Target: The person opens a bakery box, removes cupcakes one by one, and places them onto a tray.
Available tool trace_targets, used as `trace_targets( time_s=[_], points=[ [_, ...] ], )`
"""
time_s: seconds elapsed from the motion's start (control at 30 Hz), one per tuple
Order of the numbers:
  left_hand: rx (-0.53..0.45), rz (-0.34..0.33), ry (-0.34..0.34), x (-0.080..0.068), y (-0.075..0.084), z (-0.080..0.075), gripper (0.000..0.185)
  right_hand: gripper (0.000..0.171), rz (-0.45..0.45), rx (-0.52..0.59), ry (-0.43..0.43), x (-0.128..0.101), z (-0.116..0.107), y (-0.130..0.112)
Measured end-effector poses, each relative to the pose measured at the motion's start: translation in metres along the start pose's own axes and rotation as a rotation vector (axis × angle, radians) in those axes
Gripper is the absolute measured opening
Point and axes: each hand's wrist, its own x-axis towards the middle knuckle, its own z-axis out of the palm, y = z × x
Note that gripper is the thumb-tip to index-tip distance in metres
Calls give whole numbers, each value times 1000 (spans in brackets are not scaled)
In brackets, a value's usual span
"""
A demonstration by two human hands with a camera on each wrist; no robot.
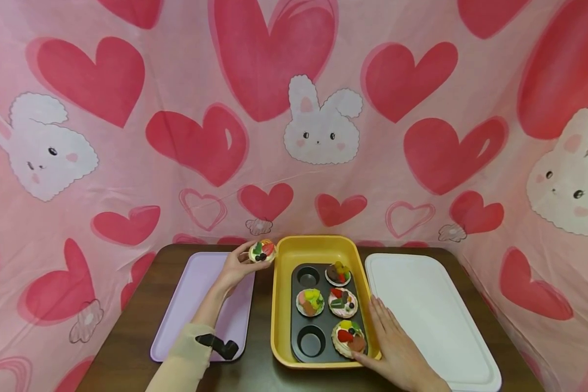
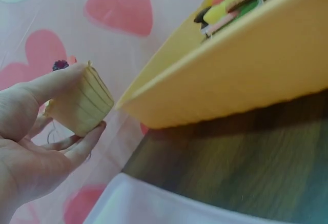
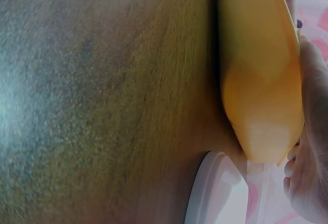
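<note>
My left hand holds a fruit-topped cupcake between thumb and fingers, raised just left of the yellow tray's far left corner. In the left wrist view its pale pleated side faces the camera, tilted. My right hand lies with straight fingers along the right rim of the yellow tray, thumb over the near right corner. Inside that tray sits a dark muffin pan. Three cups in its right column hold fruit-topped cupcakes, and another cupcake fills the middle left cup. The far left and near left cups are bare.
A lilac tray lies on the dark wooden table to the left, partly under my left forearm. On the right is a white tray, overlapped by my right hand. A pink heart-and-rabbit cloth hangs behind the table.
</note>
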Motion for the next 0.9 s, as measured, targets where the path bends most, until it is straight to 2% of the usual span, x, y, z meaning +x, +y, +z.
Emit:
trace_targets(
  time_s=[0.37,0.63,0.9],
  points=[
    [-6,-43,100,1,-19,-16,80,119,5,16,25,-1,2,0],
    [13,-30,188,6,-34,-25,78,120,8,10,-1,-1,1,0],
    [55,-28,244,10,-44,-33,76,118,-8,15,45,-2,4,0]
  ],
)
